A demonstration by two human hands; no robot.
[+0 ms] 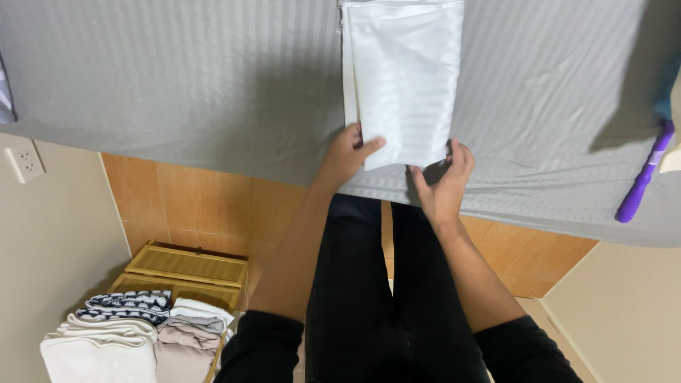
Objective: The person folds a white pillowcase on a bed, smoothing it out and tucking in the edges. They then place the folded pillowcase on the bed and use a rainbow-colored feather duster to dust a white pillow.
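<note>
The left hand (349, 152) grips the near left corner of a folded white pillowcase (403, 78), thumb lying on top of the fabric and the fingers tucked under its edge. The right hand (443, 181) is cupped at the near right corner, fingers curled against the lower edge of the fabric; whether it pinches the cloth or only touches it cannot be told. The pillowcase is a narrow white rectangle with a faint woven stripe and a slight sheen, and a seam or zip line runs down its left side. It lies flat on a grey striped bedsheet (177, 78), near the edge of the bed closest to the person. Its long axis runs straight away from the person, with the near short end between the hands and the far end cut off by the top of the frame. A purple hanger (644, 177) rests on the sheet well to the right. Below the bed edge lies an orange tiled floor (206, 202). At the lower left, a wooden rack (188, 266) holds stacks of folded towels (135, 333). A wall socket (25, 162) sits on the left wall.
</note>
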